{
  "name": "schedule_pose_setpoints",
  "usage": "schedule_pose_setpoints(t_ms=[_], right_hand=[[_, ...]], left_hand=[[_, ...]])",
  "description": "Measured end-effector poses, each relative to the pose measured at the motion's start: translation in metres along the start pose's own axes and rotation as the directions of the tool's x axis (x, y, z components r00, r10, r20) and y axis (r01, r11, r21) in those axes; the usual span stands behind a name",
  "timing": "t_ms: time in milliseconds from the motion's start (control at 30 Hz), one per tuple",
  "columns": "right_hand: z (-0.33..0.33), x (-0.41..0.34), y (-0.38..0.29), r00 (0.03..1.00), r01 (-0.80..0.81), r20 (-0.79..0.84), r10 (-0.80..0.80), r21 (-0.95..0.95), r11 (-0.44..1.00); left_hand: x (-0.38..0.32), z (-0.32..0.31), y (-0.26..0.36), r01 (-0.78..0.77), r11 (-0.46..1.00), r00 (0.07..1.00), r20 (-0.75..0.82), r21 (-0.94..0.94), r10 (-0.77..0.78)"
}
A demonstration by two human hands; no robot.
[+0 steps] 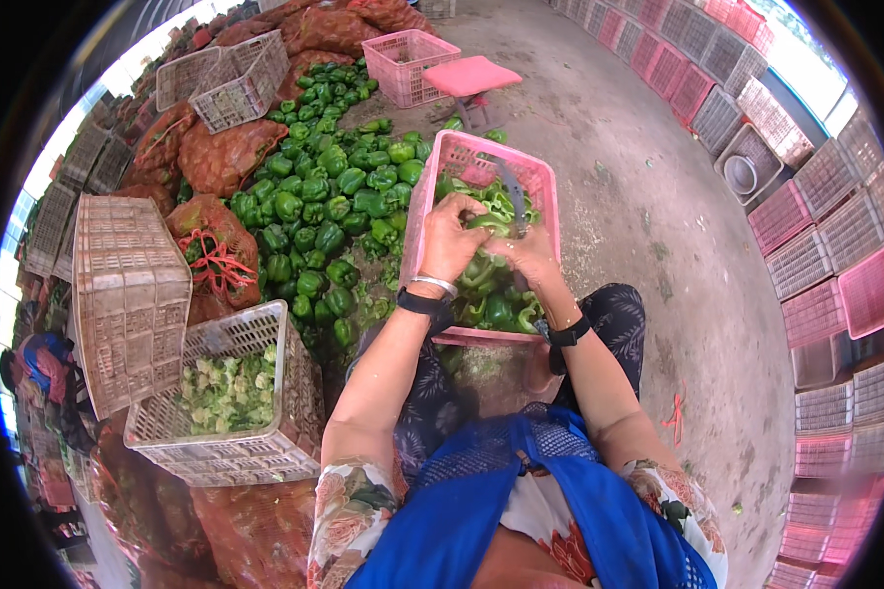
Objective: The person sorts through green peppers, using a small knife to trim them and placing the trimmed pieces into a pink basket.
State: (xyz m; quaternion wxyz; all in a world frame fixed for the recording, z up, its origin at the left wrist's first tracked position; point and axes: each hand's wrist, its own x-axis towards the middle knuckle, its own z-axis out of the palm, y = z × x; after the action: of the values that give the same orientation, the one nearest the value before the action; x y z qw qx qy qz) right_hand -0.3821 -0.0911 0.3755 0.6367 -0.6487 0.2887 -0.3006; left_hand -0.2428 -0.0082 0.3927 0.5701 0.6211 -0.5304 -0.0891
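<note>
Both hands meet above a pink plastic crate (557, 199) that stands in front of me, between my knees. My left hand (448, 234) grips a green bell pepper piece (492, 222), its thumb towards the right. On the other side, my right hand (532, 254) presses its fingers against the same piece; motion blurs it. Inside the crate lie torn and opened green peppers (502, 313), some showing pale inner flesh. A dark strip (512, 188) runs lengthwise over the crate, partly hidden by my right hand.
Whole green bell peppers (315, 188) spread in a heap at left. A grey crate (286, 383) holds pale pepper cores (228, 390); another crate (129, 294) leans on it. Red mesh sacks (228, 151) lie behind. A pink stool (471, 76) stands ahead; stacked crates (829, 313) line the right.
</note>
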Motion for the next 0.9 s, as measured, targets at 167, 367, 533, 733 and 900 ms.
schedule_pose_setpoints(t_ms=[167, 367, 533, 733, 900], right_hand=[[0.001, 0.001, 0.004, 0.997, 0.052, -0.063, -0.05, 0.027, 0.998], [-0.011, 0.022, 0.018, 0.991, 0.039, -0.121, 0.052, 0.643, 0.765], [0.011, 0.026, 0.014, 0.997, 0.073, -0.069, -0.033, 0.73, 0.68], [0.027, 0.017, 0.018, 0.972, 0.205, -0.213, -0.098, 0.572, 0.794], [0.02, 0.02, 0.026, 0.913, 0.34, -0.33, -0.241, 0.289, 0.895]], left_hand=[[0.006, 0.002, -0.03, 0.124, 0.983, 0.97, -0.191, -0.132, -0.148], [0.012, 0.022, -0.02, 0.129, 0.986, 0.985, -0.097, -0.103, -0.14], [-0.006, 0.03, -0.008, 0.283, 0.894, 0.959, 0.102, -0.347, -0.264], [-0.009, 0.032, -0.016, 0.269, 0.798, 0.951, 0.017, -0.54, -0.309], [-0.005, 0.04, -0.025, 0.392, 0.727, 0.911, 0.125, -0.564, -0.393]])
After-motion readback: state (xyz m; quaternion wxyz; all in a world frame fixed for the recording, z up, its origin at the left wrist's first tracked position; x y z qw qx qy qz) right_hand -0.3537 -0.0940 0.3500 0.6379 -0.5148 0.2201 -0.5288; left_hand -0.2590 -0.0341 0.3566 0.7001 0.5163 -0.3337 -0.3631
